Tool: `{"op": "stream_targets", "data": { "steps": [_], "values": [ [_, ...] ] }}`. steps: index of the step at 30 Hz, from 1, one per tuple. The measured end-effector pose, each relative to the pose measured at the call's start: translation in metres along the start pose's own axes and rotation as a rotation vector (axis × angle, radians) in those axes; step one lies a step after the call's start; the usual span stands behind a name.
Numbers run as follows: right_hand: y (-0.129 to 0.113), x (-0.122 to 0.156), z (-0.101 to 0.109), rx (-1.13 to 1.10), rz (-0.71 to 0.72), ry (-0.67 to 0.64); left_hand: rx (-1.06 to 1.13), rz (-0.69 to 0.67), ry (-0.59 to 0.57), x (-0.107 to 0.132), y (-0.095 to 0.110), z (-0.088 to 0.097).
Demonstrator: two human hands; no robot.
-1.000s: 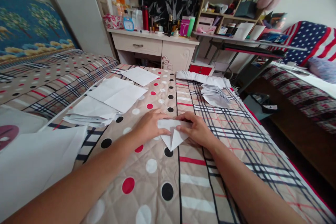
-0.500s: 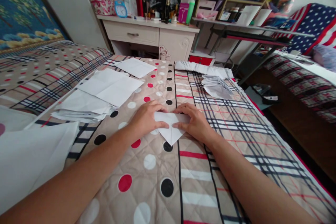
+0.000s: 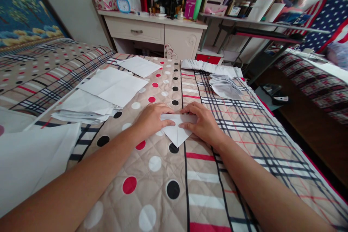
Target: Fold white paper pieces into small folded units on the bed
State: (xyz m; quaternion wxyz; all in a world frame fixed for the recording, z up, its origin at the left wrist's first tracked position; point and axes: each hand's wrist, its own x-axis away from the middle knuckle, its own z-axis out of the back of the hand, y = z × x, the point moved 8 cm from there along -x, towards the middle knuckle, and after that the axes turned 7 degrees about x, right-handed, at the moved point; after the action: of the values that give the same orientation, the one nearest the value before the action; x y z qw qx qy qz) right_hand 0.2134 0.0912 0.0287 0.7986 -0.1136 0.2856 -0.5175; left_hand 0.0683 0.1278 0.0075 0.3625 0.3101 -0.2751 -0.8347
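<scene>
A white sheet of paper (image 3: 177, 135), folded to a triangle with its tip toward me, lies on the patterned quilt (image 3: 146, 159). A crease runs down its middle. My left hand (image 3: 155, 119) grips it from the left, thumb flat on top and fingers curled along the far edge. From the right, my right hand (image 3: 201, 121) holds it the same way. The two thumbs nearly meet at the crease. Part of the paper's far edge is hidden under my fingers.
Left of my hands lies a stack of white sheets (image 3: 81, 107), with a single sheet (image 3: 140, 66) beyond it. Folded papers (image 3: 225, 86) fan out at the far right, beside a row of folded white pieces (image 3: 209, 67). Large white paper (image 3: 35, 156) covers the near left. A dresser (image 3: 136, 30) stands behind.
The view has tilted slightly, so the background sits a little higher. My fingers have shifted slightly along the paper's far edge; both hands keep their hold.
</scene>
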Motion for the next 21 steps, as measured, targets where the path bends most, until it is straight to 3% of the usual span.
{"op": "stream_targets", "data": {
  "steps": [6, 11, 15, 21],
  "values": [
    [0.002, -0.003, -0.002, 0.024, 0.019, -0.028, 0.198, 0.113, 0.001, -0.005, -0.013, -0.005],
    [-0.009, -0.005, 0.002, 0.181, 0.068, -0.031, 0.257, 0.026, 0.002, -0.005, -0.002, -0.004],
    [-0.010, -0.004, -0.005, 0.094, 0.042, -0.133, 0.254, 0.010, 0.012, -0.003, 0.000, -0.003],
    [-0.002, -0.002, -0.009, -0.065, -0.014, -0.142, 0.235, -0.025, -0.082, -0.004, 0.003, -0.003]
  ]
}}
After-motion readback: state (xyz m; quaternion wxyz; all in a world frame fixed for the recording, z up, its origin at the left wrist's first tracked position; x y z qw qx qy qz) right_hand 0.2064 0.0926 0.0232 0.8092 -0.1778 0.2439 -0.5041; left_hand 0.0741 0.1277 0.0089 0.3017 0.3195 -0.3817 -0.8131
